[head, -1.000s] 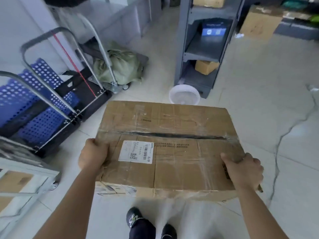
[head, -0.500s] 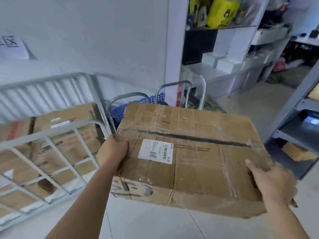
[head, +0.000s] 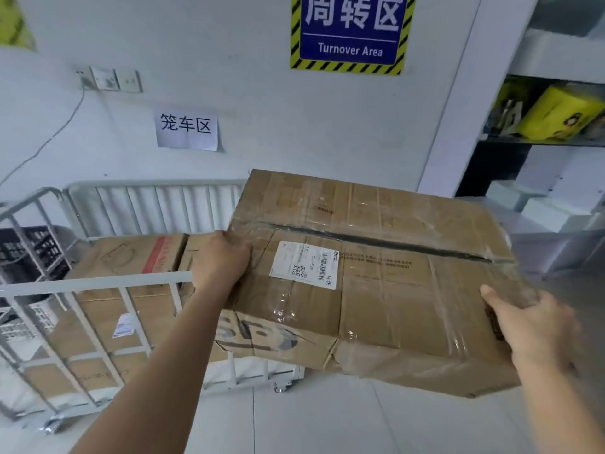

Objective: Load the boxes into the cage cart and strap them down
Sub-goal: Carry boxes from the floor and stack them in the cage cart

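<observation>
Left hand (head: 222, 257) and right hand (head: 530, 326) curl round our box (head: 376, 306) — slick tape may slip, or we clip the cage cart (head: 98, 283).

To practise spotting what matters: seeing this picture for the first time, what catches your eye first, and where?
A big taped cardboard box fills the centre, tilted, gripped by the left hand at its left edge and the right hand at its right end. At lower left stands a metal cage cart with a loaded box inside. A blue Turnover Area sign hangs at top centre.
</observation>
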Motion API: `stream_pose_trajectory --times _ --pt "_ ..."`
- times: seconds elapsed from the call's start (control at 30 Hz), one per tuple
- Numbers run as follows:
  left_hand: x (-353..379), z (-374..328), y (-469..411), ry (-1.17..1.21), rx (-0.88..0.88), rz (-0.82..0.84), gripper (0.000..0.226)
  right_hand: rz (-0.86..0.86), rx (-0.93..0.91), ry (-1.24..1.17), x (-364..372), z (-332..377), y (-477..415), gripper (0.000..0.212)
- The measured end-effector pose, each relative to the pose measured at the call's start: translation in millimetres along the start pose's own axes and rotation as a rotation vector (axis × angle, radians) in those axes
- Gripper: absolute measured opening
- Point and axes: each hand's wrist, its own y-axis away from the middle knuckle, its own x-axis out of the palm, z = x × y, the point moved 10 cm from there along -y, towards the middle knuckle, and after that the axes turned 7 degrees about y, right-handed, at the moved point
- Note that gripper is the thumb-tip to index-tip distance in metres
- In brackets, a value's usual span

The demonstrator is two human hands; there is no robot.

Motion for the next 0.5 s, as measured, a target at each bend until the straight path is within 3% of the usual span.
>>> stream_pose_trajectory --times 0.2,0.5 --pt "-67.4 27.7 -58.3 0.027 -0.055 -0.163 0.046 0.048 -0.136 -0.115 69.7 108.8 0.0 0.083" --pt "-170.4 76.7 -129.1 0.049 -0.129 -0.404 0.055 0.183 -0.326 -0.205 161.5 276.0 38.4 0.069"
